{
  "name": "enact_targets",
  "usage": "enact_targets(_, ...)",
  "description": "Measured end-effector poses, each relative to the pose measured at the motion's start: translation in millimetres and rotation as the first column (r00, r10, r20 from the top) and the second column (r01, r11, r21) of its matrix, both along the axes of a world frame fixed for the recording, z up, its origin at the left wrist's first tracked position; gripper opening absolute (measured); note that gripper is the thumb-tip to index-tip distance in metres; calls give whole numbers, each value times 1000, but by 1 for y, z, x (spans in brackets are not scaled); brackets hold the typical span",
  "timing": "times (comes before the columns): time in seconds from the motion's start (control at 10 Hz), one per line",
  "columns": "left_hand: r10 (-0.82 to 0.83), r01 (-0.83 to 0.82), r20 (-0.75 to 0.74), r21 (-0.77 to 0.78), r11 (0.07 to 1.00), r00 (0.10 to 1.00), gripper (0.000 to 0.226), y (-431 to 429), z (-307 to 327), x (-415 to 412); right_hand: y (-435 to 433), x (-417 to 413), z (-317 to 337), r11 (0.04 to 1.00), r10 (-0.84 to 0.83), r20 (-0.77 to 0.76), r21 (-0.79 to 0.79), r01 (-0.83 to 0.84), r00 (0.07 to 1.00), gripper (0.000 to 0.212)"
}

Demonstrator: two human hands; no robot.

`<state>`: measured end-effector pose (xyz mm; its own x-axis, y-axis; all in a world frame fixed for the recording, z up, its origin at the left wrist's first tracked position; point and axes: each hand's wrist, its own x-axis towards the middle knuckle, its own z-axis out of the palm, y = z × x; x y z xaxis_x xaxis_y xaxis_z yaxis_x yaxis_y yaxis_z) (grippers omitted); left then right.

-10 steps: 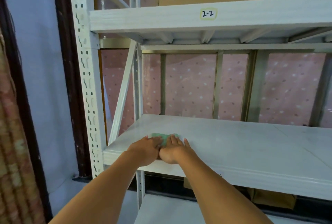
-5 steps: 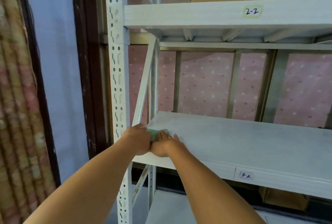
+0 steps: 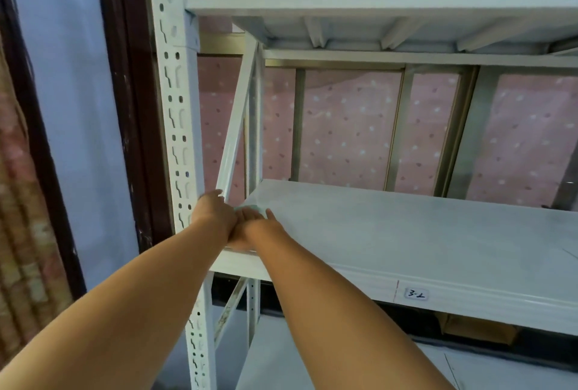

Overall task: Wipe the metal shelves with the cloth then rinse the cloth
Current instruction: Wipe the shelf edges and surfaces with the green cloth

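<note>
now both hands [image 3: 233, 222] press cloth [image 3: 250, 209] on shelf [image 3: 406, 233]

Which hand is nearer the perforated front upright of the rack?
Left. The left hand sits right beside the upright; the right hand lies farther along the shelf.

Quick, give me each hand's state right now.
Left hand: flat, pressing the green cloth at the shelf corner; no closed grip.
Right hand: open, fingers extended, also on the cloth.
</note>
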<state>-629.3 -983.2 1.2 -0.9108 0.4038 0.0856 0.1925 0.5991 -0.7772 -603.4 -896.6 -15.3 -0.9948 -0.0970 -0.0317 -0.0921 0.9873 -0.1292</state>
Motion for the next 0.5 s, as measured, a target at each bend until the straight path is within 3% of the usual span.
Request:
enact_targets(0.1,-36,36,-32,-10,999,999,46,-2,-6,-3,1,-20,-9,985,-31,65,172,20,997,78)
enact_targets(0.2,-33,35,-23,120,992,999,53,1,-10,-14,6,-27,-10,990,-35,63,135,26,997,85)
enact_targets(0.3,-23,24,-11,81,996,1000,55,8,-10,-29,13,-38,-9,993,-6,51,120,0,999,84)
enact_targets(0.4,-77,74,-42,-66,995,996,52,17,-6,-35,21,-54,-10,991,14,38,131,-19,999,79)
enact_targets(0.5,-34,33,-30,-37,999,999,45,20,-15,-54,28,-60,-12,992,24,24,122,-26,999,77)
